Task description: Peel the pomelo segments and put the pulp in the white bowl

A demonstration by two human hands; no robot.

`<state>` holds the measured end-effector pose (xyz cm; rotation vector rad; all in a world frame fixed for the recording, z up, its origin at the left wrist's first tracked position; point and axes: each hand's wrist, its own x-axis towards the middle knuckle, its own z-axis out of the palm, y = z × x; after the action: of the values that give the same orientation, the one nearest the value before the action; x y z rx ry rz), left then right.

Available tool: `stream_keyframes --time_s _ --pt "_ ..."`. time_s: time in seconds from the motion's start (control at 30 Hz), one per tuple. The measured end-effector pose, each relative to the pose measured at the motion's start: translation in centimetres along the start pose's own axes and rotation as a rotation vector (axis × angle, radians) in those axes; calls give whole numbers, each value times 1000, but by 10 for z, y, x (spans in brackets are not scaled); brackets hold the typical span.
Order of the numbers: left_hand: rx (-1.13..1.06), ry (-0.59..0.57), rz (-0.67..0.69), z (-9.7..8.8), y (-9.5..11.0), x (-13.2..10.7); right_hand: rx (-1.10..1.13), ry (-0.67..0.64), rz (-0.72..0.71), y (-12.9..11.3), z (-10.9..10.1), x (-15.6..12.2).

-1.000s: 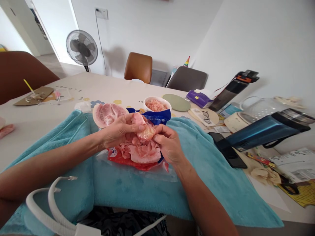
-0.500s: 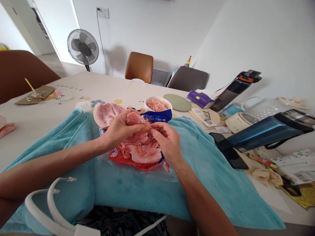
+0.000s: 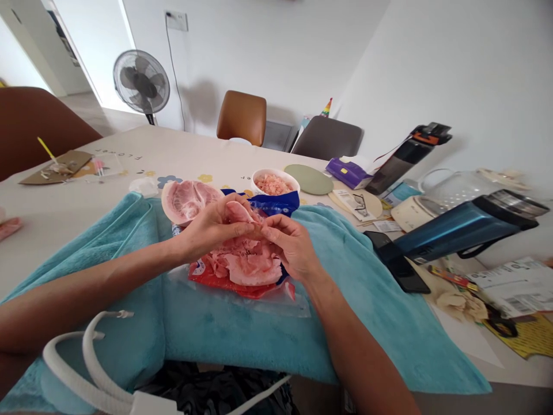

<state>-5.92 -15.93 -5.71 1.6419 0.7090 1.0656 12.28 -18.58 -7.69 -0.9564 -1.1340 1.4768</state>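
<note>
My left hand (image 3: 211, 227) is curled around a pink pomelo segment (image 3: 237, 212), held above a heap of pink peel and membrane (image 3: 248, 265). My right hand (image 3: 288, 245) meets it from the right, fingertips pinched on the same segment. The heap lies on a red and blue plastic bag (image 3: 242, 285) spread over a teal towel (image 3: 216, 323). A pomelo half (image 3: 185, 199) sits just behind my left hand. A white bowl (image 3: 275, 180) with peeled pink flesh stands beyond the bag.
Right of the towel lie a black phone (image 3: 395, 262), a blue flask (image 3: 466, 225) on its side, papers and a glass jug (image 3: 458, 187). A white neck fan (image 3: 86, 369) hangs near my chest. Chairs and a standing fan (image 3: 140, 80) are past the table.
The pale peeled piece seen between my fingers a second ago is now hidden; both hands have closed in together on the segment and shifted slightly left.
</note>
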Motion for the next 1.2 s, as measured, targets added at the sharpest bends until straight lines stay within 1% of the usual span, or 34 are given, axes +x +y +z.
stream_keyframes --time_s 0.07,0.17,0.23,0.33,0.43,0.5,0.67,0.8,0.97,1.1,1.2 --pt "-48 -43 -53 -1 0 0 0 -23 23 0 -1 0" --pt "-143 -85 -129 -2 0 -1 10 -2 19 0 1 -1" --pt "-235 -69 -186 -1 0 -1 41 36 -3 1 3 -2" --pt "-375 -6 -291 0 -1 0 106 71 -27 2 6 -2" --pt "-452 2 -374 0 -3 1 169 57 -29 3 6 -2" --pt "-483 -8 -401 -1 -4 1 200 40 -23 3 5 -2" --pt "-520 42 -408 1 0 -1 276 18 5 2 5 -3" --pt "-534 47 -407 3 4 -3 325 -7 40 1 4 -4" --pt "-546 76 -390 3 5 -8 219 -23 14 -1 7 -7" --pt "-531 163 -356 -1 7 -10 147 -60 -11 -3 8 -10" --pt "-536 214 -334 -8 11 -8 146 -113 -8 -2 7 -8"
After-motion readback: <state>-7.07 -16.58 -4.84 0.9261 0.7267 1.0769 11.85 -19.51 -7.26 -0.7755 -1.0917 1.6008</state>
